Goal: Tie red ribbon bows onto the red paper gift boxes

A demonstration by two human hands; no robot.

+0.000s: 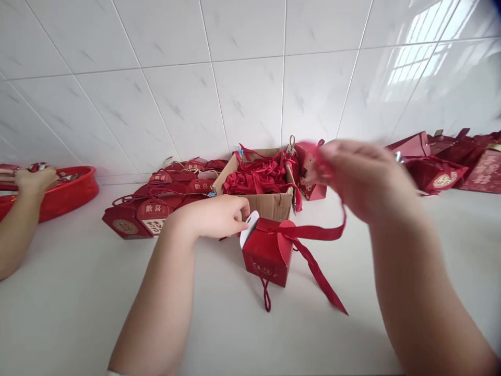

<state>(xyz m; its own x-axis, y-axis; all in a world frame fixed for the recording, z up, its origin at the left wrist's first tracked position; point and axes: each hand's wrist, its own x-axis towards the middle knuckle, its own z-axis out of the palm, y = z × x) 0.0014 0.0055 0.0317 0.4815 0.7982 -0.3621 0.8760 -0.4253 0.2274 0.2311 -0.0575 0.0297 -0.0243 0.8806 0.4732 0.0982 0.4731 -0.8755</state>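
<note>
A small red gift box (268,250) stands on the white counter in front of me, with a cord loop hanging off its near side. My left hand (225,215) pinches the white-backed flap (249,230) at the box's left edge. A red ribbon (319,232) runs from the top of the box; one tail lies down to the right on the counter. The other end rises to my right hand (364,177), which is closed around it and blurred by motion, above and right of the box.
Behind stands a cardboard box (274,206) full of red ribbons (258,175). Finished-looking red gift boxes (156,206) cluster at left, more red bags (442,172) at right. Another person's hand (36,178) is over a red basin (84,190) at far left. A tiled wall (250,94) closes the back.
</note>
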